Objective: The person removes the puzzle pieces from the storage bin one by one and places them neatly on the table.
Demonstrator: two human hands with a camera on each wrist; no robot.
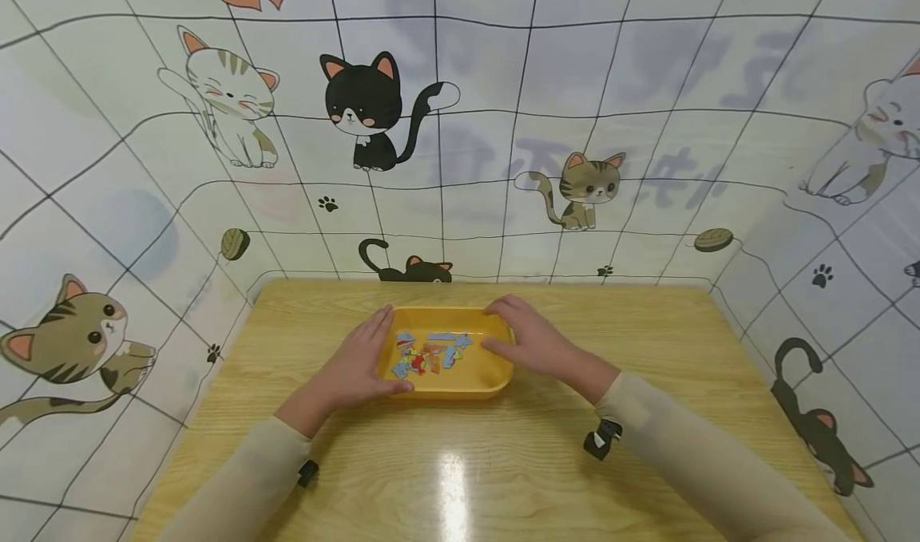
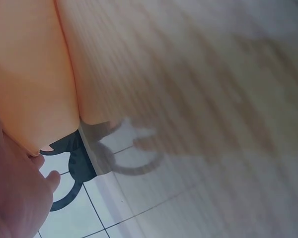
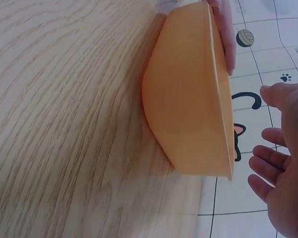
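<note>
Yellow tray (image 1: 474,393) sits on wood-grain counter (image 1: 532,486), small colourful cut-out pieces (image 1: 434,357) scattered inside. My left hand (image 1: 355,365) lies along tray's left end, fingers straight, thumb spread toward near corner. My right hand (image 1: 537,344) hovers over right end, thumb and fingers apart, loosely bent, gripping nothing. Both forearms (image 1: 697,442) angle inward.

From where I stand: head view sits high, facing forward and down, farthest off; wooden table (image 1: 546,462) fills lower middle, yellow tray (image 1: 477,376) mid-frame, cat-print wall (image 1: 481,147) across the top. Left wrist view: low, skimming the table, steeply rolled; tray side close at upper left, wall at lower left, blurred table on the right. Right wrist view: low too, tipped sideways; tray near, upper centre, table left, wall right. All share tray, table, wall.
</note>
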